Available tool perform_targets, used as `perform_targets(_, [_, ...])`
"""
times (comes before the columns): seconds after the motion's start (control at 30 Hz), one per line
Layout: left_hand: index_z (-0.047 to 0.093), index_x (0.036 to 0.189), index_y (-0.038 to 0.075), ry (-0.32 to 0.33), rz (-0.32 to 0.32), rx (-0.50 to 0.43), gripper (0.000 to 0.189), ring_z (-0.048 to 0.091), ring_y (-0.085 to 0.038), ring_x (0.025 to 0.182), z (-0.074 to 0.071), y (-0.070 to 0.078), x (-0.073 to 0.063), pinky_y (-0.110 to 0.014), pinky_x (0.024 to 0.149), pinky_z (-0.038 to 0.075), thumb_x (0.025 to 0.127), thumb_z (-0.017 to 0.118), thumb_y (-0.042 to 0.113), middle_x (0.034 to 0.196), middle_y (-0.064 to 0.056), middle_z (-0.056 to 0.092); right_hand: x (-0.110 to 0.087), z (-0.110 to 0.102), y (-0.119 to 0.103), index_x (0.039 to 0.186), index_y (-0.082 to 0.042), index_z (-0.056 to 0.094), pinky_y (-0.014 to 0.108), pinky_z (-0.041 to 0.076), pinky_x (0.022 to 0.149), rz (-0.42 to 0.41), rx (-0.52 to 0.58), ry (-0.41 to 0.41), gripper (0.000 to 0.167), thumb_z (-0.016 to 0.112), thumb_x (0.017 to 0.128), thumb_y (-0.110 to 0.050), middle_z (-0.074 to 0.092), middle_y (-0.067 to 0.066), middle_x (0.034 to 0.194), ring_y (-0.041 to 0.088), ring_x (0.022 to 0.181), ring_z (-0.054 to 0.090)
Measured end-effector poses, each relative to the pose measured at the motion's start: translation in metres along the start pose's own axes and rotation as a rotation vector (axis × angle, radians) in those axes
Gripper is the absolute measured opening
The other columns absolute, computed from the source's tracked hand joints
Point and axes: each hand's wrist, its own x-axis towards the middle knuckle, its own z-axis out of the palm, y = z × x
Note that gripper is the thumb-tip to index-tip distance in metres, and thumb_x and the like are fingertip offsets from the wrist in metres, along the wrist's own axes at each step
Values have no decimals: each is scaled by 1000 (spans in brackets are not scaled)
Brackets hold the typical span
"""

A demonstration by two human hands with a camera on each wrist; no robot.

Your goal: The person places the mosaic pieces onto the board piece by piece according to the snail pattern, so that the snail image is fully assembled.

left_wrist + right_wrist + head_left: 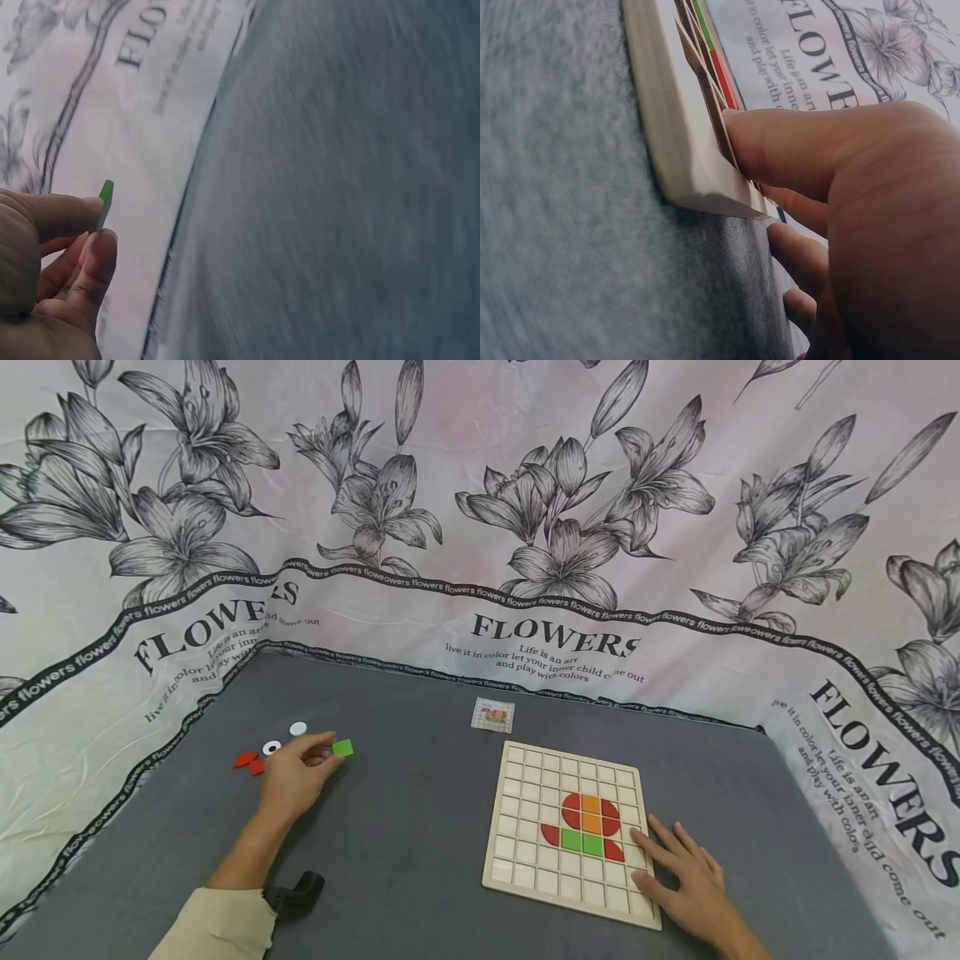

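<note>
My left hand (296, 777) pinches a small green square tile (342, 747) between thumb and fingertips, above the grey table at the left. The left wrist view shows that tile (106, 202) almost edge-on. My right hand (686, 881) rests at the right edge of a pale wooden grid board (517, 881), its thumb and a finger touching the rim, the other fingers spread outside it. Set in the board are red rounded tiles (571, 818), orange squares (591, 822), green squares (572, 840) and a red triangle (614, 851). The right wrist view shows the thumb lying on the board (686, 150).
Beside the left hand lie red tiles (244, 760), a white disc (298, 728) and a white ring with a dark centre (272, 748). A small picture card (492, 716) lies behind the board. Flower-printed cloth (420, 610) borders the grey table (405, 827).
</note>
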Motion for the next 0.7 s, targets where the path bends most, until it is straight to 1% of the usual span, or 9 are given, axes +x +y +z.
perform_targets(0.17, [69,110,-7,-14,62,-98,34,61,-19,79,8,21,1,-11,68,46,77,75,-11,94,-15,66,0,0,0,138,-11,55,72,10,93,4,-3,2,58,68,89,-39,36,21,149,51,134,18])
perform_targets(0.2, [69,110,-8,-19,76,-126,34,61,-19,79,10,24,1,-12,68,47,77,75,-12,94,-16,66,-1,1,0,139,-11,55,72,10,93,3,-2,3,58,68,89,-39,36,21,149,51,134,18])
perform_targets(0.37, [69,109,-7,-39,126,-206,35,61,-23,79,26,40,2,-14,68,48,75,75,-14,96,-15,66,-1,1,1,139,-12,54,72,9,92,-9,6,9,57,68,90,-37,35,21,149,51,134,18])
perform_targets(0.53, [68,110,-7,-88,158,-254,34,60,-24,80,43,57,0,-18,68,49,77,73,-14,96,-14,65,-1,1,3,139,-12,55,73,9,92,-19,10,17,57,68,90,-36,36,21,149,51,135,18])
perform_targets(0.7, [68,110,-6,-141,187,-304,34,60,-23,81,62,69,-4,-24,68,51,77,73,-14,97,-12,64,-1,1,3,139,-12,55,72,9,92,-13,11,10,56,68,90,-37,35,20,149,51,135,18])
